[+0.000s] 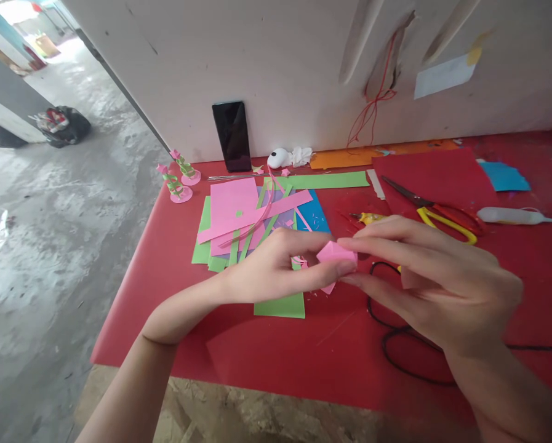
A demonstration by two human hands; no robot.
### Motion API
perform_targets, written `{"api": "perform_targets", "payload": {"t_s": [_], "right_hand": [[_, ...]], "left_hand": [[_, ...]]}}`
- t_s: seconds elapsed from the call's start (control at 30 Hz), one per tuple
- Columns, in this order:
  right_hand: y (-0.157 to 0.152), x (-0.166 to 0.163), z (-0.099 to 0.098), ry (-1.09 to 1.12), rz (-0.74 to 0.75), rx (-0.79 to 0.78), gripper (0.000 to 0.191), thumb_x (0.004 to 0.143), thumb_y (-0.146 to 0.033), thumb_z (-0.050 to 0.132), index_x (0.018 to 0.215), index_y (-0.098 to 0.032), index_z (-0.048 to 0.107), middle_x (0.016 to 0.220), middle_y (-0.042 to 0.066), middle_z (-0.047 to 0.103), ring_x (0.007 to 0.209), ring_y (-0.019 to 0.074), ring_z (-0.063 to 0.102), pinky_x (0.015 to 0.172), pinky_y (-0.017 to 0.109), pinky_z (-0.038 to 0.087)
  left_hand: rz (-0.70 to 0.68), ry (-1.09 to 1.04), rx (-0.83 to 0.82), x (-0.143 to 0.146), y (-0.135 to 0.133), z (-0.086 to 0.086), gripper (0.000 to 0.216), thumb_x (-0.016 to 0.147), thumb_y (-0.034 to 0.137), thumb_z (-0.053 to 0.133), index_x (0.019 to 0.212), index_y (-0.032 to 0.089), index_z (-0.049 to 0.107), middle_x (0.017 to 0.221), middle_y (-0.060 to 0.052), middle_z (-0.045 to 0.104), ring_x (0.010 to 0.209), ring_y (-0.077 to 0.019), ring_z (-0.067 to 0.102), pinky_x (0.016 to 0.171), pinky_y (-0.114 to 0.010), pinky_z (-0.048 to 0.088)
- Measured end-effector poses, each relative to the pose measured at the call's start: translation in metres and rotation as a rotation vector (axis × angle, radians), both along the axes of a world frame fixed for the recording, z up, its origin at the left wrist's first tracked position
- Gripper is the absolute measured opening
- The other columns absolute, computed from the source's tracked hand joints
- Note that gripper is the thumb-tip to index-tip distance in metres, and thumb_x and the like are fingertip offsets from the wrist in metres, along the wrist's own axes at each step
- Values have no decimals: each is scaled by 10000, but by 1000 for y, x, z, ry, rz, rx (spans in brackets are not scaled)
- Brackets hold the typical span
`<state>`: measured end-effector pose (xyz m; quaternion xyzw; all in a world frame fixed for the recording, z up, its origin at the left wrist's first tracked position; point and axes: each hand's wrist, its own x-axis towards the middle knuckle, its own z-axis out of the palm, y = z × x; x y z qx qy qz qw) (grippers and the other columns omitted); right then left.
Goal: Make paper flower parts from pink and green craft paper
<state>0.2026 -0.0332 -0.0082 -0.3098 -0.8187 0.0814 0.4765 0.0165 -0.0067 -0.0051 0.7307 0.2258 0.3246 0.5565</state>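
Note:
My left hand (276,267) and my right hand (435,283) meet above the red table (266,357), both pinching a small folded pink paper piece (335,253) between thumbs and fingertips. A short pink tail of the piece hangs below it. Under the hands lies a green paper sheet (280,306). Just behind is a pile of pink, green and blue paper sheets and strips (252,221).
Yellow-handled scissors (437,215) lie on a red sheet at right, a glue bottle (511,215) beyond them. A black cord (396,344) loops under my right hand. Two pink-and-green paper figures (180,178) stand at the table's back left. A black phone (232,136) leans on the wall.

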Motion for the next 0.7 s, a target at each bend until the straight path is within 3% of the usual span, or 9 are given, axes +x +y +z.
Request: {"api": "perform_targets", "payload": {"t_s": [0.13, 0.27, 0.47, 0.7], "right_hand": [[2, 0, -1, -55, -40, 100, 321, 748, -96, 711, 1053, -177, 649, 875, -1, 669, 777, 83, 588, 713, 219, 511], [1, 0, 0, -59, -33, 135, 322, 750, -100, 711, 1052, -184, 640, 859, 4, 669, 769, 105, 588, 686, 266, 503], [0, 3, 3, -40, -59, 110, 299, 761, -120, 709, 1044, -190, 641, 875, -6, 668, 805, 80, 604, 684, 230, 507], [1, 4, 0, -19, -55, 81, 269, 793, -130, 680, 1050, -200, 640, 898, -28, 659, 828, 51, 599, 717, 186, 508]], "left_hand": [[113, -53, 79, 2, -1, -2, 94, 848, 178, 604, 766, 136, 587, 657, 30, 623, 610, -24, 565, 576, -117, 450], [105, -47, 110, 0, -2, -1, 116, 860, 131, 571, 747, 134, 598, 629, 32, 632, 607, -16, 559, 596, -104, 453], [77, -86, -25, -1, -2, 2, 180, 921, 246, 493, 811, 139, 586, 699, 15, 604, 629, -27, 584, 598, -110, 488], [40, -113, -66, -3, -4, 3, 172, 932, 233, 473, 832, 147, 582, 747, 15, 602, 670, -22, 608, 643, -89, 520]]}}
